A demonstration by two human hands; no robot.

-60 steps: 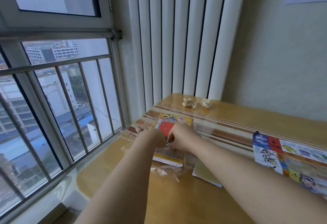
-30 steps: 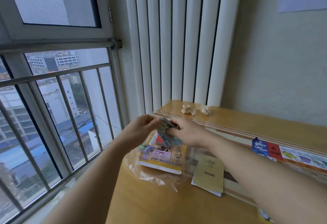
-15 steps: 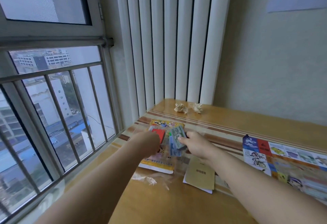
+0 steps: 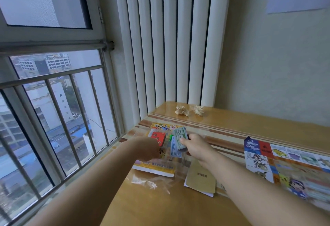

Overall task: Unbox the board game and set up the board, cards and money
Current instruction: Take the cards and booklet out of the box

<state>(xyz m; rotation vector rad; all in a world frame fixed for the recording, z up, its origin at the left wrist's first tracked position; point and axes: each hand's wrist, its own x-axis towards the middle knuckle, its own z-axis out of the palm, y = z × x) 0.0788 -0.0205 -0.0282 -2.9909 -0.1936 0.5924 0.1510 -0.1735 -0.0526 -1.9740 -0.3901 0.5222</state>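
Observation:
The yellow game box (image 4: 157, 167) lies open on the wooden desk near the window. A red card deck (image 4: 158, 137) and small pieces sit in it. My right hand (image 4: 196, 147) pinches a stack of green and blue play money (image 4: 179, 136) just above the box's right side. My left hand (image 4: 146, 148) is over the box's left part, below the red deck; its fingers are turned away and hidden. The colourful game board (image 4: 285, 161) lies unfolded at the right.
A tan rules booklet (image 4: 200, 177) lies right of the box, with crumpled clear plastic wrap (image 4: 150, 183) in front of the box. Two crumpled paper balls (image 4: 182, 110) sit at the back by the white radiator (image 4: 169, 47). The barred window (image 4: 53, 109) borders the desk's left.
My right hand lifted the money stack out of the box, and both hands came down again towards the box. The camera view shifted slightly.

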